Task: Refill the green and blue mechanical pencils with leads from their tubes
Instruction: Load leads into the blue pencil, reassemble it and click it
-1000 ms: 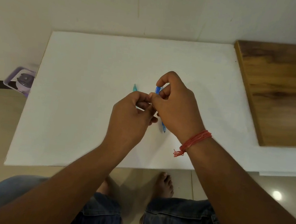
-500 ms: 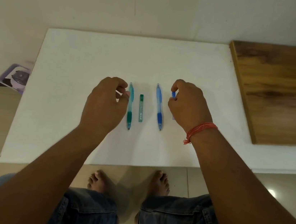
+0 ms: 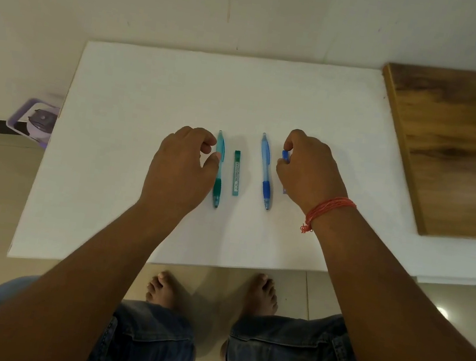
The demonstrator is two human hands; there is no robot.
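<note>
Two pencils, two lead tubes, one camera view (head), so one pass.

Risks first:
- The right hand (image 3: 310,171) has thumb and fingers curled and pinched on the blue lead tube (image 3: 285,155); only the tube's top end and a sliver by the wrist show. The tube lies just beside the blue mechanical pencil (image 3: 265,172). If that pinch drags sideways, I'd expect it to knock the pencil and set it rolling on the smooth white table (image 3: 158,85).
- Can't tell whether the tube's cap is on or off. If it is off, tilting it would likely spill leads; they are thin, snap easily, and get lost over the near table edge.
- The left hand (image 3: 182,167) sits beside the green mechanical pencil (image 3: 219,168), fingers loosely curled with thumb and forefinger slightly apart, thumb tip at the barrel. Contact unclear; it holds nothing that I can see. A nudge there could roll that pencil into the green lead tube (image 3: 237,173).
- Mix-up risk: the two pencils look alike in their upper barrels.

Count:
- Mechanical pencils: 2 (green, blue), lying roughly parallel, tips toward the person.
- Lead tubes: 2 (green lying free between the pencils, blue under the right hand).
- Hands: 2.
- Wooden board (image 3: 459,143): 1, well apart at the right.
</note>
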